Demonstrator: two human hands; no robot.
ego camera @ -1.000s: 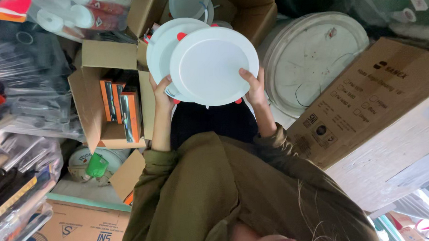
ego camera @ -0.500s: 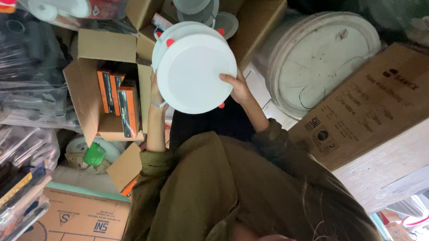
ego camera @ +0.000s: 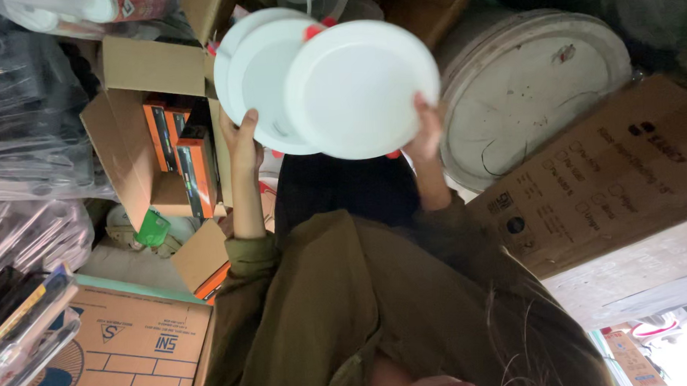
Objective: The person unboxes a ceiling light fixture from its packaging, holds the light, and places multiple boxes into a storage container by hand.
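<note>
Front white disc [ego camera: 362,86] slid rightward off stack, gripped by right hand [ego camera: 425,129]; left hand [ego camera: 243,139] grips rear discs [ego camera: 259,74].

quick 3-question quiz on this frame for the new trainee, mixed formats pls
1. True or false: the left hand and right hand each hold a round white disc.
2. Multiple choice: what fills the open box at the left? A) orange-and-black packs B) glass jars C) folded cloth
3. Short answer: which disc lies nearest the camera, overlapping the others?

Key
1. True. The left hand grips the rear discs at their lower edge; the right hand holds the front disc at its right edge.
2. A. The packs stand upright in the box.
3. The front disc in the right hand; the big drum lid is behind it to the right.
</note>
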